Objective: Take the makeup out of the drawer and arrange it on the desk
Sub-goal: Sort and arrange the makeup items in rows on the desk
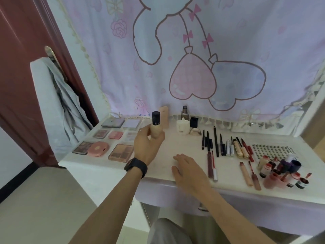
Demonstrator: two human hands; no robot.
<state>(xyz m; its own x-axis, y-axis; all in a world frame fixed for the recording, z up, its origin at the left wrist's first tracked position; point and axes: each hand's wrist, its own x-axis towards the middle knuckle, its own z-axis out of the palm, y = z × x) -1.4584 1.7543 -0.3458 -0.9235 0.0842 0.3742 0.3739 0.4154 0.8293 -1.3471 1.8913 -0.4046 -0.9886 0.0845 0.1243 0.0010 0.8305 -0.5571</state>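
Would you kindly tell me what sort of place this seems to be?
Probably a bedroom dressing corner at home: a white vanity desk spread with eyeshadow palettes and makeup pencils, a cartoon curtain hanging behind it, and a dark red door beside it.

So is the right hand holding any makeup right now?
No, the right hand lies open over the desk, fingers straight and empty, while the left hand grips the dark-capped beige tube.
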